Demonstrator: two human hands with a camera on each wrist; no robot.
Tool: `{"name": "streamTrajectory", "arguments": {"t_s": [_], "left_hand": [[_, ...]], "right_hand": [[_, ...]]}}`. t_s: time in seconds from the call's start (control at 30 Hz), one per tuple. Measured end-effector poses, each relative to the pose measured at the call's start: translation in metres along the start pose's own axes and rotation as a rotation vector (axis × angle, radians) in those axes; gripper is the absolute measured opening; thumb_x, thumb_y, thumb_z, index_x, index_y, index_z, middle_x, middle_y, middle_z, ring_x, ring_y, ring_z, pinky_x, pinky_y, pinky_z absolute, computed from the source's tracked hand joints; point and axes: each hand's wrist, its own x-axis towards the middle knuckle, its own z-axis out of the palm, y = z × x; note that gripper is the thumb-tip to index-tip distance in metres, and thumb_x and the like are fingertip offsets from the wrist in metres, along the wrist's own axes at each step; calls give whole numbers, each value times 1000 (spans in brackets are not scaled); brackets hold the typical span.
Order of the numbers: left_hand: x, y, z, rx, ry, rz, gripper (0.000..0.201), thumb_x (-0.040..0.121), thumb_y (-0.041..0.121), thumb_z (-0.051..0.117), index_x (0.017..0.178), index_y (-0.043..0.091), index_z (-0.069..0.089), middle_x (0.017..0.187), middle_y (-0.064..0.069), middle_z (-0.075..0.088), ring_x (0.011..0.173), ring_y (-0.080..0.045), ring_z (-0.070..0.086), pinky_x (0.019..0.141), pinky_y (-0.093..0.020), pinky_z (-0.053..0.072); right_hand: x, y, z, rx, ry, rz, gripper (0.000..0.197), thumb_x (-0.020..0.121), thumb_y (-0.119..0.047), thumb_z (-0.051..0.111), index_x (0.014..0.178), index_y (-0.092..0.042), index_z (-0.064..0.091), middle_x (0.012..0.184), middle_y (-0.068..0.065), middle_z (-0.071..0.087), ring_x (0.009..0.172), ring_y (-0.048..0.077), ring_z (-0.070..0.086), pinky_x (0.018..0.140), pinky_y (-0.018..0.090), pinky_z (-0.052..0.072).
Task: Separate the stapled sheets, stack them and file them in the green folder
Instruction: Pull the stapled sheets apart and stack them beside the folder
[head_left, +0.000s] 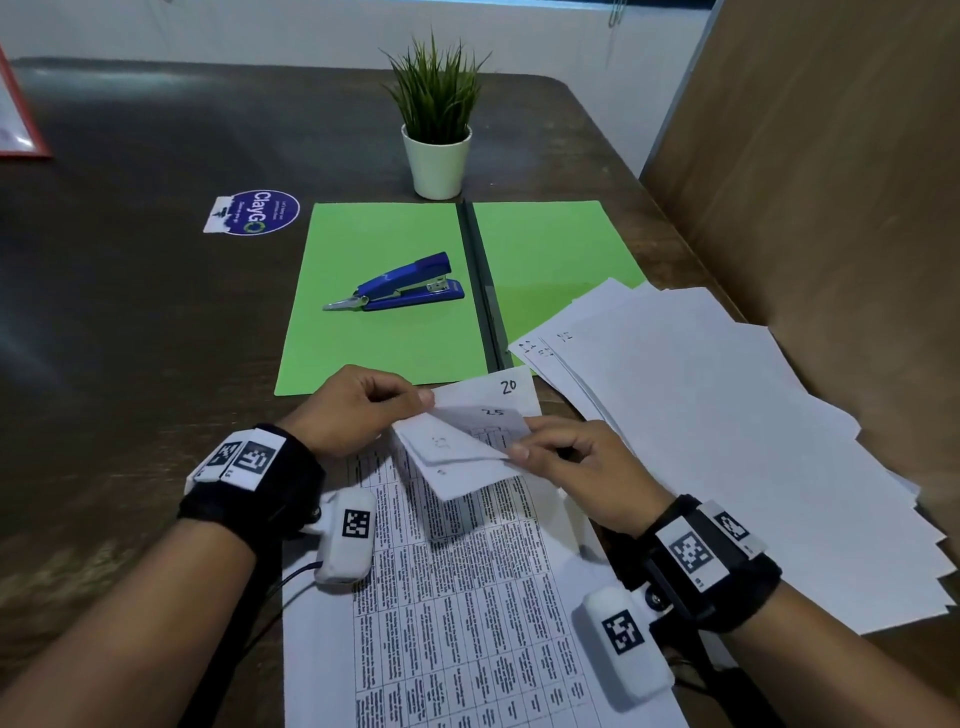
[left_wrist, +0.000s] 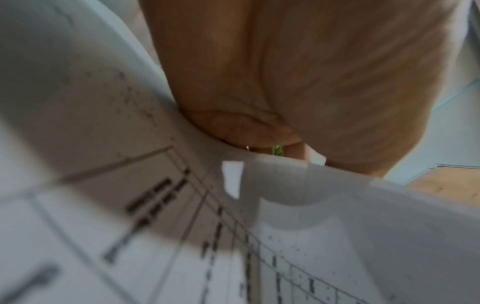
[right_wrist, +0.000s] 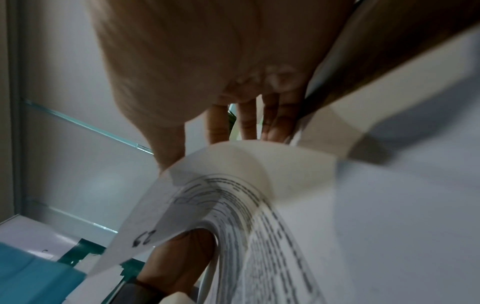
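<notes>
The left hand (head_left: 358, 410) pinches the top corner of the stapled sheets (head_left: 467, 571). The right hand (head_left: 576, 467) pinches the folded-back corners just beside it. The sheets lie on the bench (head_left: 130, 312), close to the person. The green folder (head_left: 374, 332) lies open behind them with a blue stapler (head_left: 402, 288) on it. Loose white sheets (head_left: 727, 441) are spread out on the right.
</notes>
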Motion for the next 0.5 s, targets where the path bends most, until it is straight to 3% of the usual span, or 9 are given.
{"name": "streamTrajectory", "arguments": {"t_s": [0.1,0.2,0.3,0.4,0.47,0.5], "left_hand": [[0,-1,-1,30,0,-56,34,83,49,68,78,18,82,94,-25,73,84,-19,59,77,-28,44],[-1,-1,0,28,1,-39,19,78,30,80,70,13,79,84,-22,74,74,-20,62,72,-27,48],[1,-2,-2,93,4,-22,14,72,23,87,68,15,77,78,-16,73,70,-18,60,73,-32,49],[3,-6,-4,122,-4,-20,6,75,20,86,78,20,81,89,-5,78,84,-17,70,87,-34,54],[2,-6,-4,119,-26,-27,10,81,30,81,77,22,82,86,-3,78,84,-22,70,85,-33,53],[2,-5,-3,129,-32,-27,29,82,45,75,70,20,80,77,-4,76,76,-22,65,80,-31,50]], "right_hand": [[1,-1,-1,40,132,25,39,85,-43,67,93,-6,77,83,1,70,67,13,55,58,23,45],[5,1,-5,142,388,95,13,91,-21,70,96,-10,74,71,6,66,55,13,51,49,22,41],[10,5,-10,87,461,154,12,89,-17,73,100,-20,71,71,7,62,55,10,51,58,23,44],[10,5,-9,-57,395,158,13,86,-17,76,88,-30,74,70,6,59,66,12,55,73,27,48],[8,5,-7,-149,340,160,12,87,-16,75,78,-24,77,65,2,65,62,10,56,68,29,49],[7,5,-7,-176,313,157,13,87,-15,74,76,-18,78,61,-2,65,57,8,55,64,29,48]]}}
